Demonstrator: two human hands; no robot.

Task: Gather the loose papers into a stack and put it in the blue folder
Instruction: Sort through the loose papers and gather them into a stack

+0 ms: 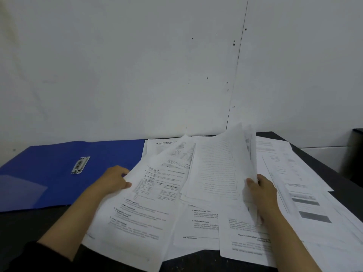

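Observation:
Several loose printed papers (169, 195) lie fanned and overlapping over the middle and right of the dark table (29, 226). The blue folder (49, 173) lies open flat at the left, its metal clip (80, 165) showing. My left hand (115, 178) grips the left edge of a tilted sheet beside the folder's right edge. My right hand (260, 192) pinches the right edge of a small bundle of sheets (216, 169), which is lifted and curling up off the pile.
A white wall (137, 65) rises directly behind the table. More papers (300, 185) spread to the table's right edge. A dark object (355, 150) stands at the far right beyond the table.

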